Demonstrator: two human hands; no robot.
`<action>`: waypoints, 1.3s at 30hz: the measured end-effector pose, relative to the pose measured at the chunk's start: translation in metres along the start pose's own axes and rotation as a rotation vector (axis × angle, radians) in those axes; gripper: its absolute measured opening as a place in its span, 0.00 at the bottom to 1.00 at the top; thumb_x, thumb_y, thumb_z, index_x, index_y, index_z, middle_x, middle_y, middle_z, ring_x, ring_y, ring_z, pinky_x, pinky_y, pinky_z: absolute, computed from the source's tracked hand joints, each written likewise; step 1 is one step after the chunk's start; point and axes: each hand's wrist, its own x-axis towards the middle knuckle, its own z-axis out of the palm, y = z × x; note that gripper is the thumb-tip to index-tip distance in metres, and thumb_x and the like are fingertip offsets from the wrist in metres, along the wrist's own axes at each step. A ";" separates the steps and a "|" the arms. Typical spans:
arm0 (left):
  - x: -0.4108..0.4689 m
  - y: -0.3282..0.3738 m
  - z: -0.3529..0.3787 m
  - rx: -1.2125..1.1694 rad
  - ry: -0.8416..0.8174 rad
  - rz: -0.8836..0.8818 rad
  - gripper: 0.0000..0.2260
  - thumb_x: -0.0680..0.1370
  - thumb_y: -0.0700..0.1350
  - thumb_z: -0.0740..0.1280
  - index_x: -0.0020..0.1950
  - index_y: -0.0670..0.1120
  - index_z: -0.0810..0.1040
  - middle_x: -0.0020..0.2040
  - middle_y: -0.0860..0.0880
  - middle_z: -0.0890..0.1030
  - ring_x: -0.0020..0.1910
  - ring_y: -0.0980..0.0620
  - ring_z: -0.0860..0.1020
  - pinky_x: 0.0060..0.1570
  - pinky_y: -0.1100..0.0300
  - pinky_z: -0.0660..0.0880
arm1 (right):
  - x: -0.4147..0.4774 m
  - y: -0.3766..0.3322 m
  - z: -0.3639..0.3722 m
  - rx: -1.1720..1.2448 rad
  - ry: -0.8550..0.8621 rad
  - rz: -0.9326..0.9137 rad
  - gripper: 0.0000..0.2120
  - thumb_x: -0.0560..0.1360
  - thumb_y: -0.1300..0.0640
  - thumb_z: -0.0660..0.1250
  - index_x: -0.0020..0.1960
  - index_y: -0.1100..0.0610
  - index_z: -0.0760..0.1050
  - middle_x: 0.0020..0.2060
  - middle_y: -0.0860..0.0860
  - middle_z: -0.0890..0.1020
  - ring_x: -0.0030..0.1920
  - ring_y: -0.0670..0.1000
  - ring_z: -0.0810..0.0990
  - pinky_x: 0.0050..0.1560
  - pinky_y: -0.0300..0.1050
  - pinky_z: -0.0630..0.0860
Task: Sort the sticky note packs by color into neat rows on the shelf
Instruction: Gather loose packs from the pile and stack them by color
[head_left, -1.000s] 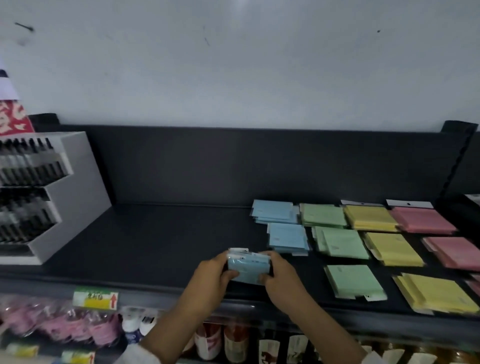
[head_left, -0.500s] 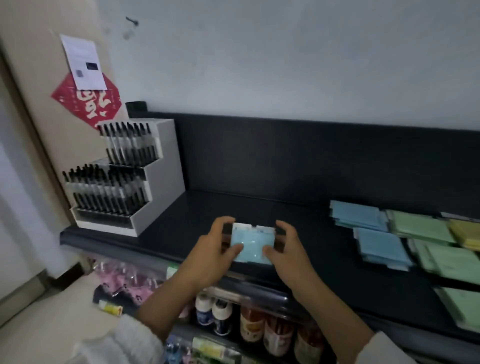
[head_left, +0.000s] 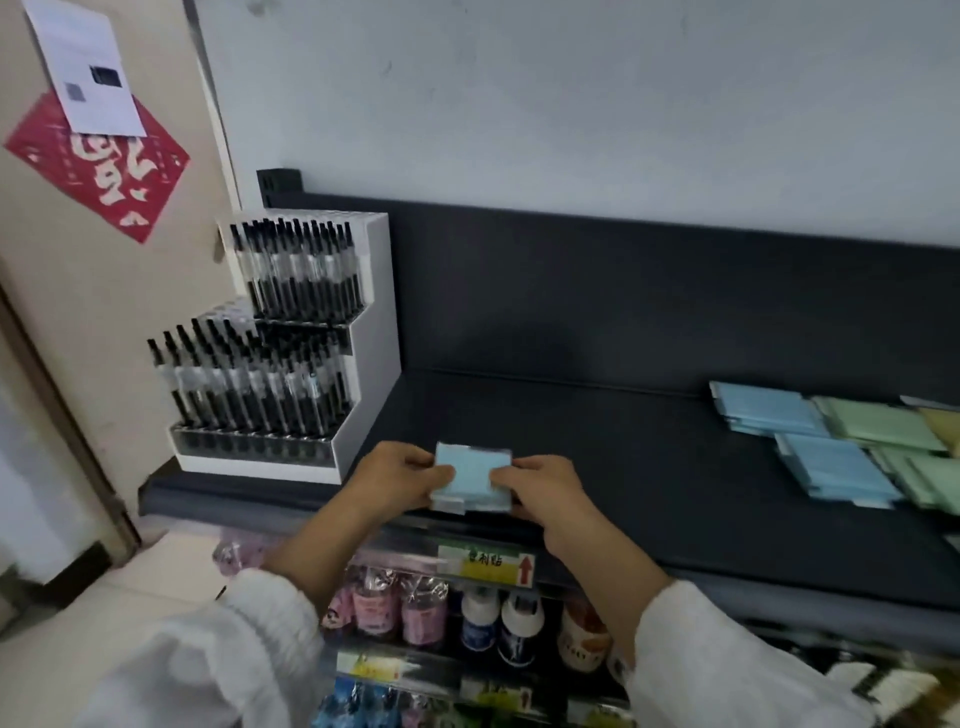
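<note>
A light blue sticky note pack (head_left: 471, 475) lies at the front edge of the dark shelf (head_left: 597, 441), just right of the pen display. My left hand (head_left: 395, 478) grips its left side and my right hand (head_left: 545, 488) grips its right side. Two piles of blue packs (head_left: 769, 410) (head_left: 836, 470) lie one behind the other at the shelf's right. Green packs (head_left: 883, 423) lie beside them, and a yellow pack (head_left: 943, 426) shows at the frame's right edge.
A white stepped display of black pens (head_left: 291, 348) stands at the shelf's left end. A yellow price tag (head_left: 488, 564) hangs on the shelf lip. Small bottles (head_left: 498, 623) fill the shelf below. A red paper decoration (head_left: 98, 156) hangs on the left wall.
Both hands have carried the blue pack leftward along the shelf, away from the sorted piles, and lowered it onto the front edge near the pen display. The view swung left.
</note>
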 end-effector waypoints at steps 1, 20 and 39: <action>0.003 -0.002 0.001 0.012 0.003 -0.004 0.10 0.73 0.44 0.71 0.50 0.40 0.81 0.44 0.44 0.82 0.42 0.48 0.81 0.48 0.54 0.80 | 0.002 0.000 0.001 -0.042 0.042 0.003 0.06 0.70 0.60 0.72 0.37 0.55 0.76 0.48 0.57 0.83 0.47 0.54 0.82 0.53 0.51 0.80; 0.003 0.036 0.030 0.520 0.213 0.416 0.29 0.78 0.53 0.61 0.73 0.39 0.60 0.70 0.39 0.65 0.67 0.43 0.67 0.65 0.55 0.64 | 0.004 0.001 -0.045 -0.150 0.168 -0.048 0.14 0.76 0.52 0.66 0.52 0.63 0.78 0.44 0.54 0.80 0.47 0.53 0.79 0.57 0.51 0.77; 0.014 0.154 0.319 0.458 -0.175 0.445 0.16 0.80 0.53 0.58 0.56 0.43 0.75 0.51 0.47 0.79 0.48 0.49 0.76 0.46 0.61 0.71 | 0.019 0.002 -0.347 -0.409 0.404 -0.149 0.22 0.76 0.60 0.63 0.68 0.63 0.66 0.64 0.58 0.73 0.62 0.56 0.73 0.52 0.40 0.68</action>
